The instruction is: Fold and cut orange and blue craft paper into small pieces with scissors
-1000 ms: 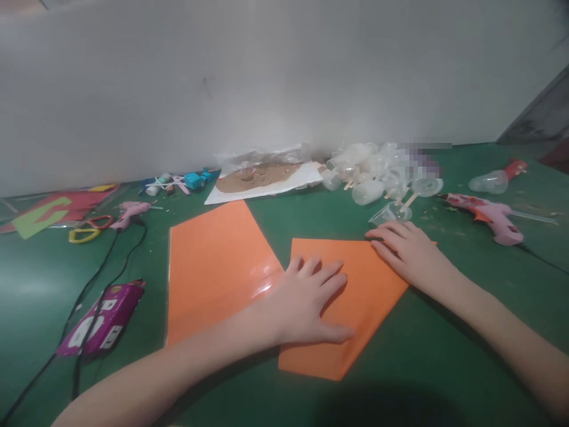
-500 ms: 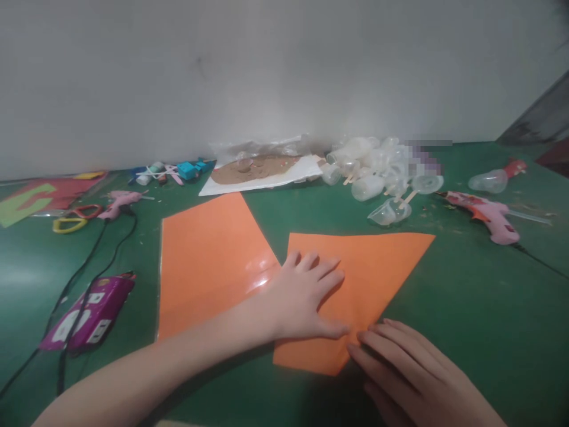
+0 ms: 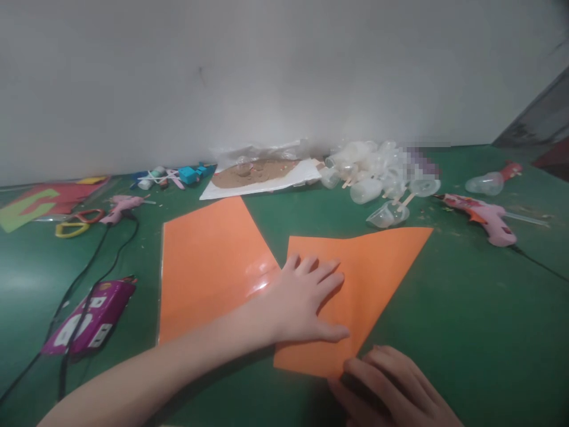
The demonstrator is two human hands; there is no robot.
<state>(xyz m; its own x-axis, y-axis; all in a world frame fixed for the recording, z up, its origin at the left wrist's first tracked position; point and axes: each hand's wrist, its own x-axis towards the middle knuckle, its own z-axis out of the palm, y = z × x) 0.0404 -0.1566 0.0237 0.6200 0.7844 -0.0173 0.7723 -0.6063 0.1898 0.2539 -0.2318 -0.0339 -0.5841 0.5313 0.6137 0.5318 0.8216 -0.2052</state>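
Observation:
My left hand [image 3: 302, 299] lies flat with fingers spread on a folded sheet of orange paper [image 3: 382, 261], pressing it to the table. At the sheet's lower right corner, my right hand [image 3: 391, 385] has its fingers curled in, with the tips at the paper's edge; the thumb is partly hidden. The right part of the sheet lifts slightly, with a soft bend running down to that corner. Under my left forearm, to the left, lies another orange stack of paper [image 3: 204, 273] in a shiny clear sleeve.
On the green table [image 3: 489, 332] lie a pink glue gun [image 3: 493, 219] at right, another glue gun [image 3: 120, 209] with a black cord, scissors [image 3: 73, 228] and a purple packet [image 3: 91, 320] at left. Clear plastic cups [image 3: 368, 169] and a brown-topped white tray [image 3: 222, 191] stand along the wall.
My right hand has slid down and left along the paper's edge to its lower corner. The sheet's right side has risen a little. My left hand stays in place.

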